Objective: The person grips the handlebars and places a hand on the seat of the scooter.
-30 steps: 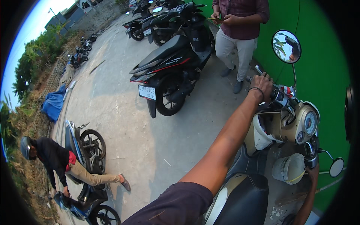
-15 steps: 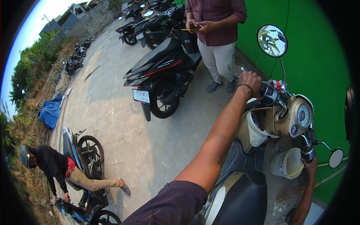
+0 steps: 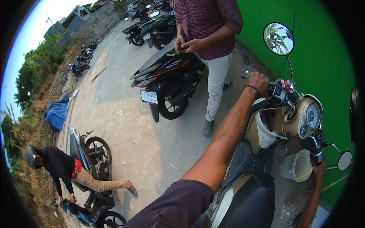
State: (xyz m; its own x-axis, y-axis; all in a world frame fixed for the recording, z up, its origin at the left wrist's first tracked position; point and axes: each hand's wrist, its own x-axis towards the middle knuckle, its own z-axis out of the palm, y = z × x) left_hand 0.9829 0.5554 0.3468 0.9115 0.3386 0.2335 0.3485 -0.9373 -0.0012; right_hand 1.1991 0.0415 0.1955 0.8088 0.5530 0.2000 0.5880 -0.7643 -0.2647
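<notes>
My left hand (image 3: 257, 85), with a dark band at the wrist, is wrapped round the left handlebar grip of a beige and white scooter (image 3: 304, 118). On the other side, my right hand (image 3: 318, 169) closes round the right handlebar grip, seen partly from behind. Between them sits the round speedometer (image 3: 313, 116). A round mirror (image 3: 278, 39) rises past my left hand, and a second mirror (image 3: 344, 160) stands out beside my right. The black seat (image 3: 249, 205) lies along the lower edge, next to my left arm.
A person in a checkered shirt (image 3: 205, 22) walks beside a black scooter (image 3: 167, 79). At lower left, a helmeted person (image 3: 57, 163) bends over a blue motorbike (image 3: 78, 148). A white bucket (image 3: 292, 167) and a broom (image 3: 304, 196) are near the green wall (image 3: 327, 57).
The person in the checkered shirt has stepped nearer, one foot forward, lowering the flat item in their hands. My view has shifted slightly; both my hands stay on the grips.
</notes>
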